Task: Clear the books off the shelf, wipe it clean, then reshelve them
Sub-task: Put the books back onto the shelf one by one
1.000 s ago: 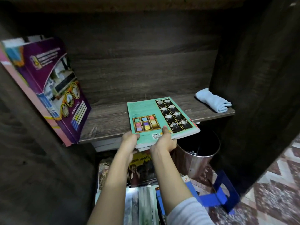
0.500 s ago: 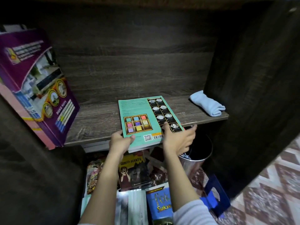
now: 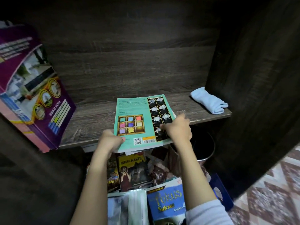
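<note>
Head view, both arms outstretched, left hand (image 3: 110, 140) and right hand (image 3: 177, 129) grasping teal book (image 3: 139, 117) on shelf (image 3: 90, 120).

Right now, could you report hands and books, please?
Left hand and right hand grip teal paperback book, overhanging dark wooden shelf edge. Purple book leans left. Folded blue cloth right, apart.

Matt grained wood shelf (image 3: 90, 122); glossy paper book (image 3: 131, 109); fleecy cloth (image 3: 209, 103) beyond right hand (image 3: 177, 129); shiny metal bin (image 3: 204, 158) beneath it.
</note>
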A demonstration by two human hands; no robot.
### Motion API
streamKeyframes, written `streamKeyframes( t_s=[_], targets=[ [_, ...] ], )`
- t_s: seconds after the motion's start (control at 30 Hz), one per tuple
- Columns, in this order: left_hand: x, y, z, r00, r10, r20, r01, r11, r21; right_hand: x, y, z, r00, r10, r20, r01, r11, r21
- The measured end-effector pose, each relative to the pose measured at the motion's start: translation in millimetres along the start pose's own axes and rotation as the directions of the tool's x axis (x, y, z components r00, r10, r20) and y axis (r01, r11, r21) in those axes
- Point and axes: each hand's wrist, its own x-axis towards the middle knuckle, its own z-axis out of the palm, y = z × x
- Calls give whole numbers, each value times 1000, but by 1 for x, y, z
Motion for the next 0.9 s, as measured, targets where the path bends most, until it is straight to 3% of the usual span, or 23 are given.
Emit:
streamKeyframes(
  t_s=[0.07, 0.13, 0.27, 0.47, 0.67, 0.8, 0.9],
  targets=[
    [-2, 0, -8, 1000, -4, 14, 5, 1000, -28, 6, 2, -2, 981, 59, 186, -113, 949, 295],
    [-4, -1, -11, 1000, -5, 25, 6, 999, -53, 5, 2, -1, 939, 28, 343, -222, 811, 541],
    [-7, -1, -12, 1000, -17, 15, 19, 993, -118, 0, -7, 2, 892, -65, 446, -242, 766, 596],
    [-5, -2, -13, 1000, 5, 19, -2, 989, -146, -2, -10, 0, 917, -164, 363, -182, 640, 747],
    [-2, -8, -35, 995, -14, 101, 30, 987, -157, -22, -29, -2, 931, -313, 190, 44, 610, 791],
    [-6, 3, -55, 980, 95, -176, -112, 990, -84, -47, -50, 2, 896, -439, 76, 245, 628, 739],
    [-18, 31, -74, 933, 246, -262, -306, 926, -221, -75, -64, 12, 847, -531, 15, 380, 627, 680]
  ],
)
